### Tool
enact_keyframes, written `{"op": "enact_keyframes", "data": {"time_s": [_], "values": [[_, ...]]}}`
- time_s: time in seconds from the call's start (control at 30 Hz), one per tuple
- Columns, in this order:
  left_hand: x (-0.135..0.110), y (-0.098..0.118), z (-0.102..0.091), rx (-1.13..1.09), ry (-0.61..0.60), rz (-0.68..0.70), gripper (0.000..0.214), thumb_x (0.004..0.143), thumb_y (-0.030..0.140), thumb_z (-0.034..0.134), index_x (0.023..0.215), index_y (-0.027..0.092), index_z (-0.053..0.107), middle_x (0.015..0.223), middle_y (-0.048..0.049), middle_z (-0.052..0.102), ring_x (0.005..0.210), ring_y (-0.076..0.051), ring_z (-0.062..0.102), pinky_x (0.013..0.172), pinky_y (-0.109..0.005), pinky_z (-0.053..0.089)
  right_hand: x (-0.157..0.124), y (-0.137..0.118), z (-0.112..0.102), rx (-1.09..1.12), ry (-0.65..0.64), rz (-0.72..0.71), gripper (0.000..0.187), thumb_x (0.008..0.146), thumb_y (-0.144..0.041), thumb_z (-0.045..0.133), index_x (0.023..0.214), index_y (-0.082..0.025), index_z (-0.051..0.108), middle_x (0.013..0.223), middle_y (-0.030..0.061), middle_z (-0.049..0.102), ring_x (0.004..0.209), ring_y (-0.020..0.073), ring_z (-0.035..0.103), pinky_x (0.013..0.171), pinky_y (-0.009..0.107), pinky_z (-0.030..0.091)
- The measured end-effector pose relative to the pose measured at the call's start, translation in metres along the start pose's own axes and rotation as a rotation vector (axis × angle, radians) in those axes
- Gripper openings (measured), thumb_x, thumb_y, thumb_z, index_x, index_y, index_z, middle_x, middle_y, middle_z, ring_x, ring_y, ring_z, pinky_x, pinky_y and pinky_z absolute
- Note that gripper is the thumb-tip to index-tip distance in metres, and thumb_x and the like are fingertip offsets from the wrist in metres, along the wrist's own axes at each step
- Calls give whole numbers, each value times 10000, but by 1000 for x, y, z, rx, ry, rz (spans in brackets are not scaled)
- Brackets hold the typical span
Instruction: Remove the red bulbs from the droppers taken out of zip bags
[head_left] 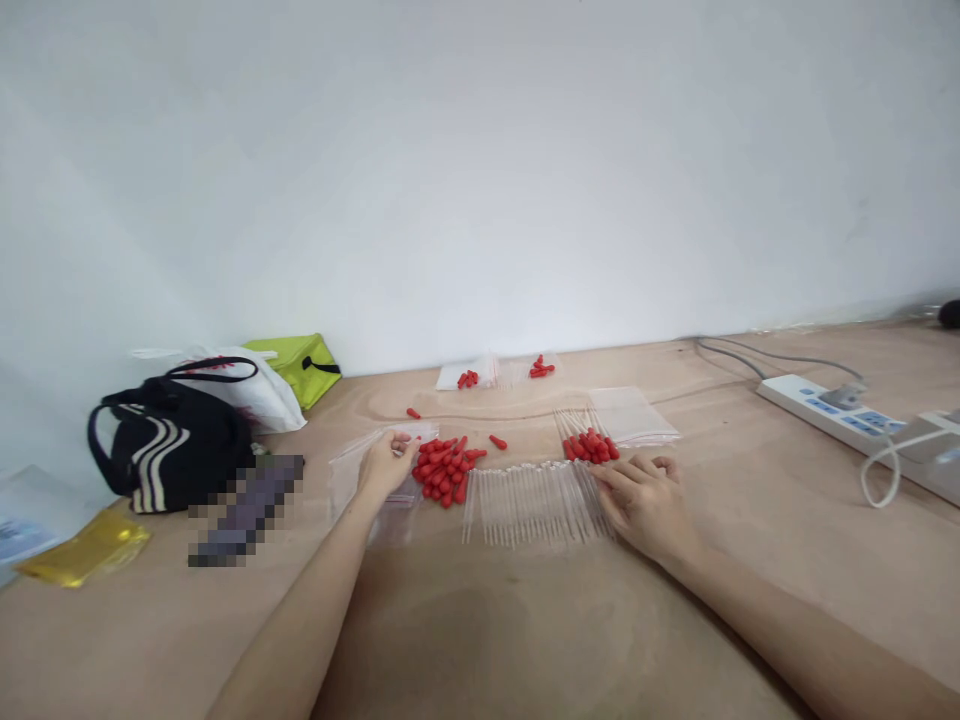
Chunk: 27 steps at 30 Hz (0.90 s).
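A loose pile of red rubber dropper bulbs (444, 472) lies between my hands. At its left edge, my left hand (388, 462) has its thumb and finger closed around a red bulb, mostly hidden by the fingertips. Thin clear dropper tubes (525, 505) lie side by side in a row to the right of the pile. My right hand (646, 500) is at the row's right end, its fingers bent and pinched on the upper end of a tube. Just beyond those fingers, a cluster of red bulbs (591, 445) sits on the ends of several tubes pointing toward the wall.
Clear zip bags (634, 415) lie at the back right, and another plastic bag (346, 470) is under my left hand. A black bag (187, 440), a green bag (311, 370) and a yellow packet (86, 548) are at the left. A power strip (832, 405) with cables stands at right.
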<state>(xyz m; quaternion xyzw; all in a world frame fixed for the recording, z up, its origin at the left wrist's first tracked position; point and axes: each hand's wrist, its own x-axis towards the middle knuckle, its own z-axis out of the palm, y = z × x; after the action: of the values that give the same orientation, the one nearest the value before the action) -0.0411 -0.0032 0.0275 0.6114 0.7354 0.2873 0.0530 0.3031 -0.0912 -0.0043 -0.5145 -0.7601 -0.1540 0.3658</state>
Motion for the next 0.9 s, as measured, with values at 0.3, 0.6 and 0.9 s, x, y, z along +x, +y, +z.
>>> {"op": "enact_keyframes", "data": {"time_s": [0.3, 0.6, 0.9], "values": [[-6, 4, -7, 117, -22, 25, 301, 810, 383, 388, 794, 181, 611, 764, -61, 658, 742, -219, 595, 643, -297, 410, -1, -11, -1, 18, -125, 24, 268, 833, -352, 430, 916, -221, 649, 744, 31, 662, 758, 170, 540, 777, 348, 219], [-48, 91, 3, 49, 192, 507, 169, 756, 307, 508, 705, 198, 627, 780, -44, 591, 812, -210, 521, 761, -342, 382, 2, -9, -2, 25, -73, 3, 341, 822, -468, 429, 887, -220, 655, 779, 39, 657, 759, 165, 552, 773, 335, 243], [-67, 178, 67, 15, -224, 592, 249, 629, 456, 651, 639, 211, 607, 814, -41, 562, 891, -238, 495, 789, -396, 367, 2, 7, 1, 56, -26, 128, 365, 884, -332, 356, 692, -221, 646, 674, 9, 648, 672, 132, 544, 694, 301, 239]]}}
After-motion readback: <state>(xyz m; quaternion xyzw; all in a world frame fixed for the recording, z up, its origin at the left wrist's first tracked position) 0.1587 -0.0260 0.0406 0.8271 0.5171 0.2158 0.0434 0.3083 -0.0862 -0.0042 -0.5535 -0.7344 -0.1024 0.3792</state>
